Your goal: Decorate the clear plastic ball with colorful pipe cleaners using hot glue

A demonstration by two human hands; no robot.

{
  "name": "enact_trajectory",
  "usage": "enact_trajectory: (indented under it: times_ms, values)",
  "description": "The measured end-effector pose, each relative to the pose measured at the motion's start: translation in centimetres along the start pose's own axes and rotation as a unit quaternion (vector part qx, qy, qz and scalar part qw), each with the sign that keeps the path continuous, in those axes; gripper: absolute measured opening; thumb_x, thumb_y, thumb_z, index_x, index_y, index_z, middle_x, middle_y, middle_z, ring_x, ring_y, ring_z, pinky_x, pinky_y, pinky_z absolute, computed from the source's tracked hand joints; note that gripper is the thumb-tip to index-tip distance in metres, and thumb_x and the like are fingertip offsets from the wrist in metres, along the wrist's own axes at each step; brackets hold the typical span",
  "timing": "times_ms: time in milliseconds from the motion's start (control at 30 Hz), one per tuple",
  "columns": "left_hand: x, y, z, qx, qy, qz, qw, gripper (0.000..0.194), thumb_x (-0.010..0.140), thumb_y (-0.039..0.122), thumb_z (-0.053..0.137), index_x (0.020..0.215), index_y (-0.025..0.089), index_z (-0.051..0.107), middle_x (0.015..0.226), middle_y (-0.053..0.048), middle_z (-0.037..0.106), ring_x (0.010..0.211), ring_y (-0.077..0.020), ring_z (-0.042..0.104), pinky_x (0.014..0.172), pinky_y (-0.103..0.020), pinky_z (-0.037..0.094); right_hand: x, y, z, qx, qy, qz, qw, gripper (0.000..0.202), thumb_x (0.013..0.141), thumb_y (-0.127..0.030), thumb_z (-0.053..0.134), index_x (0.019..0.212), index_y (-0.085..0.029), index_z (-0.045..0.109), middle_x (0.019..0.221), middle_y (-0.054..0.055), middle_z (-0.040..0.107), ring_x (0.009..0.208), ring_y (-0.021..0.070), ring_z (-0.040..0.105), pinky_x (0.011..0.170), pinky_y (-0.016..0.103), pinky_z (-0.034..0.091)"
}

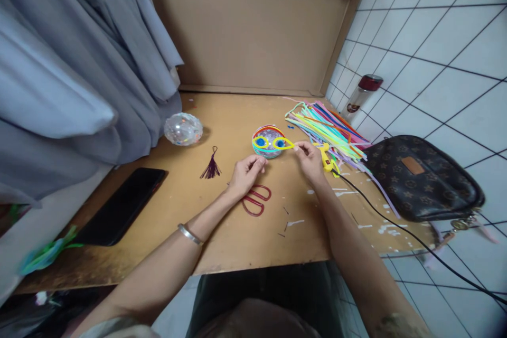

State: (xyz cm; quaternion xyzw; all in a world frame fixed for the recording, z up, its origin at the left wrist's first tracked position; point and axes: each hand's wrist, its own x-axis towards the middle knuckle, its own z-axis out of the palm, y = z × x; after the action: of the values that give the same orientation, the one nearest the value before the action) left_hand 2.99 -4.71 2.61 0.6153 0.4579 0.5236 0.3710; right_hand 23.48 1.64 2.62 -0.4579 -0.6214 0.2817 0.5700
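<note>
A clear ball (268,155) sits on the table, wrapped with red, yellow and light-blue pipe cleaners and bearing two blue round eye-like pieces. A yellow pipe cleaner (285,140) loops around those pieces like spectacles. Its right end is pinched between the thumb and fingers of my right hand (309,160). Against the ball's lower left edge is my left hand (247,174), fingers pressed together; what they grip is hidden. Red-handled scissors (255,205) lie under my left wrist, blades covered. A yellow glue gun (326,157) rests just right of my right hand.
Many coloured pipe cleaners (330,129) are piled at the back right, near a brown patterned bag (420,182) and a bottle (360,96). At left are another clear ball (183,129), a dark tassel (212,166) and a black phone (122,206). A black cord (380,208) runs off right.
</note>
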Motion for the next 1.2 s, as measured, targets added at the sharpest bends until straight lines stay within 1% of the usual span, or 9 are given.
enact_trajectory:
  times_ms: [167, 333, 433, 500, 633, 767, 900, 1033, 1200]
  values:
    - [0.1, -0.3, 0.0, -0.014, 0.034, 0.004, 0.999, 0.037, 0.090, 0.052, 0.057, 0.083, 0.017, 0.066, 0.069, 0.000, 0.061, 0.064, -0.0135, 0.052, 0.066, -0.027, 0.044, 0.3, 1.9, 0.3, 0.009, 0.004, 0.020, 1.000, 0.021, 0.074, -0.044, 0.064, 0.079, -0.023, 0.067, 0.079, 0.003, 0.069, 0.077, 0.0211, 0.061, 0.075, 0.035, 0.050]
    - [0.6, -1.3, -0.2, -0.015, 0.129, 0.025, 0.991, 0.030, 0.087, 0.044, 0.063, 0.103, 0.019, 0.066, 0.090, -0.004, 0.065, 0.078, -0.0158, 0.058, 0.073, -0.029, 0.048, 0.5, 2.8, 0.8, 0.075, 0.022, 0.059, 0.995, 0.026, 0.070, -0.048, 0.069, 0.078, -0.023, 0.066, 0.086, 0.003, 0.071, 0.085, 0.0218, 0.063, 0.085, 0.038, 0.051]
    - [1.2, -2.3, -0.6, 0.001, 0.155, 0.028, 0.988, 0.040, 0.083, 0.040, 0.066, 0.117, 0.021, 0.060, 0.107, -0.007, 0.063, 0.092, -0.0185, 0.061, 0.077, -0.030, 0.050, 0.9, 2.7, 1.1, 0.114, 0.013, 0.072, 0.991, 0.027, 0.069, -0.049, 0.071, 0.075, -0.024, 0.065, 0.100, 0.006, 0.074, 0.100, 0.0240, 0.066, 0.095, 0.040, 0.050]
    - [1.5, -3.0, -1.0, 0.027, 0.163, 0.044, 0.985, 0.049, 0.081, 0.040, 0.068, 0.125, 0.023, 0.055, 0.121, -0.010, 0.060, 0.107, -0.0227, 0.060, 0.087, -0.036, 0.052, 1.3, 2.4, 1.3, 0.128, -0.002, 0.081, 0.988, 0.027, 0.067, -0.048, 0.073, 0.073, -0.023, 0.065, 0.110, 0.007, 0.074, 0.108, 0.0252, 0.066, 0.099, 0.042, 0.048]
    - [1.8, -3.0, -1.8, 0.133, 0.155, 0.143, 0.968, 0.067, 0.081, 0.047, 0.069, 0.139, 0.024, 0.045, 0.147, -0.017, 0.048, 0.134, -0.0324, 0.049, 0.108, -0.051, 0.044, 2.2, 1.8, 1.9, 0.143, -0.028, 0.083, 0.986, 0.025, 0.066, -0.046, 0.073, 0.071, -0.023, 0.064, 0.114, 0.008, 0.074, 0.113, 0.0260, 0.066, 0.104, 0.043, 0.047]
    - [2.5, -2.0, -1.4, 0.209, 0.132, 0.217, 0.944, 0.076, 0.082, 0.053, 0.069, 0.145, 0.022, 0.039, 0.156, -0.019, 0.041, 0.147, -0.0360, 0.037, 0.120, -0.056, 0.030, 2.8, 1.1, 2.9, 0.156, -0.027, 0.083, 0.984, 0.025, 0.067, -0.046, 0.072, 0.070, -0.023, 0.062, 0.109, 0.007, 0.076, 0.112, 0.0256, 0.067, 0.103, 0.043, 0.048]
    - [4.1, -2.2, -0.5, 0.219, 0.073, 0.212, 0.950, 0.089, 0.076, 0.056, 0.075, 0.148, 0.021, 0.036, 0.153, -0.020, 0.046, 0.143, -0.0381, 0.043, 0.118, -0.058, 0.032, 2.8, 0.3, 3.6, 0.175, -0.038, 0.064, 0.982, 0.026, 0.067, -0.046, 0.073, 0.069, -0.022, 0.063, 0.107, 0.008, 0.076, 0.110, 0.0254, 0.067, 0.102, 0.042, 0.049]
    - [5.2, -3.7, -0.4, 0.165, 0.082, 0.186, 0.965, 0.088, 0.077, 0.051, 0.075, 0.149, 0.019, 0.035, 0.147, -0.021, 0.051, 0.137, -0.0356, 0.050, 0.117, -0.056, 0.036, 2.3, -0.1, 3.7, 0.152, -0.048, 0.018, 0.987, 0.026, 0.072, -0.046, 0.072, 0.072, -0.021, 0.065, 0.111, 0.010, 0.074, 0.110, 0.0252, 0.067, 0.100, 0.041, 0.050]
    - [5.5, -4.6, -1.0, 0.095, 0.066, 0.174, 0.978, 0.087, 0.077, 0.049, 0.076, 0.148, 0.019, 0.035, 0.151, -0.021, 0.048, 0.141, -0.0345, 0.047, 0.120, -0.053, 0.035, 2.4, -0.2, 2.8, 0.040, -0.097, -0.060, 0.993, 0.022, 0.077, -0.045, 0.070, 0.075, -0.023, 0.068, 0.113, 0.009, 0.072, 0.109, 0.0244, 0.065, 0.097, 0.041, 0.050]
